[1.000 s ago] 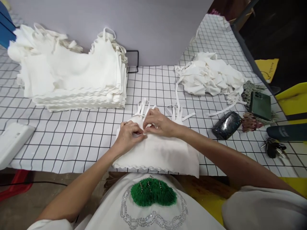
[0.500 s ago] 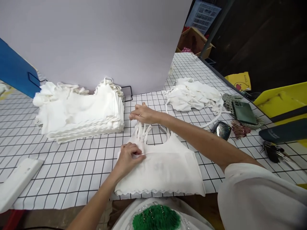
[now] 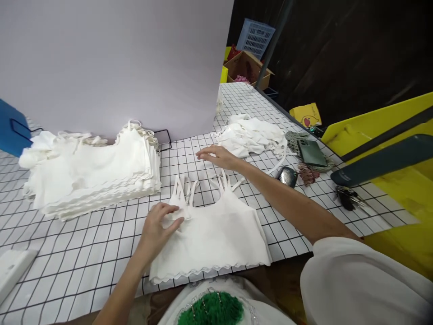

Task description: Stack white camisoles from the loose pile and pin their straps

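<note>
A small stack of white strappy tops (image 3: 216, 234) lies flat at the near edge of the gridded table (image 3: 84, 253), straps pointing away from me. My left hand (image 3: 158, 225) rests flat on its upper left corner, fingers spread, beside the left straps. My right hand (image 3: 218, 157) hovers open over the table beyond the right straps, between this stack and a loose heap of white tops (image 3: 252, 135). It holds nothing.
A tall neat stack of white tops (image 3: 94, 176) sits at the left against a lilac backdrop (image 3: 118, 63). At the right lie a green phone (image 3: 311, 152), a dark pouch (image 3: 287, 176), keys (image 3: 348, 198) and a yellow bin (image 3: 389, 131). A white device (image 3: 11, 268) lies near left.
My right hand let go of the straps and moved away toward the loose heap. My left hand opened and flattened on the garment. The view swung up and to the right.
</note>
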### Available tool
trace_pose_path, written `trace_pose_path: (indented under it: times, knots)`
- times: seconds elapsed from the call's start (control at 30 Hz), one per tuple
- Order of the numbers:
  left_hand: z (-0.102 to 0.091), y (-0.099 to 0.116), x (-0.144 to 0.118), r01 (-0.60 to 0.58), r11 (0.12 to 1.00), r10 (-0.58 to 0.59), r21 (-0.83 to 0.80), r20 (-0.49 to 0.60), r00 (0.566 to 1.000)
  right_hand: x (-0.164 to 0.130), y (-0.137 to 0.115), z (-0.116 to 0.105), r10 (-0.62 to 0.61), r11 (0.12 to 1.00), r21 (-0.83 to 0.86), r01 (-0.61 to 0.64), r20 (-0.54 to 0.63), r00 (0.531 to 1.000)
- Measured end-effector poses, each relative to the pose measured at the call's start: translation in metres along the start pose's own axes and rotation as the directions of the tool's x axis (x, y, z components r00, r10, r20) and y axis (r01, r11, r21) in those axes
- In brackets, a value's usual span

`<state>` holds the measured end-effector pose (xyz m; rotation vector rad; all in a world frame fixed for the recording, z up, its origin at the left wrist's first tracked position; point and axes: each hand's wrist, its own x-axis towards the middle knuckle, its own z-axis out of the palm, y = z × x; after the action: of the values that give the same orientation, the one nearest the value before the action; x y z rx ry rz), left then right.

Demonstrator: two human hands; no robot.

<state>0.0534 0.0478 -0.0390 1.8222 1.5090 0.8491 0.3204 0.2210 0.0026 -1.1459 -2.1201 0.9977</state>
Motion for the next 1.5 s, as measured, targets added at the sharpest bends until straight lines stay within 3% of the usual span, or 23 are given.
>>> trace_pose_path:
  times: [0.1, 0.23, 0.4, 0.5, 0.6, 0.67, 0.83, 0.97, 1.1, 1.17, 1.27, 1.37, 1.5]
  knots:
    - [-0.010, 0.006, 0.002, 0.000, 1.000, 0.000, 0.000, -0.059, 0.998, -0.023, 0.016, -0.020, 0.087, 0.993, -0.062, -0.096, -0.140, 0.986]
    - [-0.009, 0.019, 0.019, -0.048, 0.999, 0.048, 0.006, -0.018, 0.999, -0.048, 0.035, -0.023, 0.114, 0.967, -0.210, -0.145, -0.155, 0.981]
    - [0.012, 0.042, 0.060, -0.127, 0.992, 0.125, 0.007, 0.099, 0.987, -0.053, 0.044, -0.008, 0.071, 0.915, -0.389, -0.109, -0.109, 0.991]
    - [0.030, 0.054, 0.086, -0.150, 0.989, 0.151, -0.018, 0.142, 0.978, -0.041, 0.046, -0.004, 0.122, 0.830, -0.518, -0.205, -0.190, 0.974]
    - [0.048, 0.063, 0.104, -0.094, 0.993, 0.105, -0.066, 0.189, 0.976, -0.022, 0.051, -0.003, 0.238, 0.762, -0.534, -0.366, -0.294, 0.926]
    - [0.058, 0.066, 0.113, -0.027, 0.995, 0.049, -0.100, 0.225, 0.973, -0.009, 0.055, 0.000, 0.323, 0.738, -0.516, -0.435, -0.297, 0.899]
    - [0.062, 0.060, 0.129, 0.149, 0.960, -0.101, -0.239, 0.204, 0.974, 0.001, 0.059, 0.003, 0.343, 0.789, -0.423, -0.445, -0.299, 0.891]
    - [0.060, 0.055, 0.142, 0.323, 0.850, -0.236, -0.417, 0.246, 0.940, -0.012, 0.054, -0.007, 0.264, 0.879, -0.294, -0.377, -0.358, 0.896]
    - [0.071, 0.065, 0.152, 0.410, 0.730, -0.253, -0.546, 0.342, 0.905, -0.035, 0.036, -0.010, 0.123, 0.964, -0.178, -0.199, -0.366, 0.922]
    - [0.080, 0.073, 0.153, 0.471, 0.575, -0.254, -0.669, 0.402, 0.880, -0.049, 0.027, -0.006, 0.059, 0.980, -0.152, -0.129, -0.394, 0.917]
    - [0.095, 0.082, 0.149, 0.547, 0.314, -0.282, -0.776, 0.474, 0.834, -0.070, 0.017, 0.005, -0.045, 0.990, -0.142, -0.029, -0.491, 0.870]
    - [0.103, 0.090, 0.142, 0.559, 0.239, -0.328, -0.794, 0.476, 0.816, -0.086, 0.010, 0.013, -0.109, 0.988, -0.155, 0.025, -0.561, 0.821]
    - [0.101, 0.101, 0.133, 0.546, 0.193, -0.327, -0.815, 0.472, 0.819, -0.098, 0.002, 0.019, -0.133, 0.985, -0.166, 0.042, -0.585, 0.800]
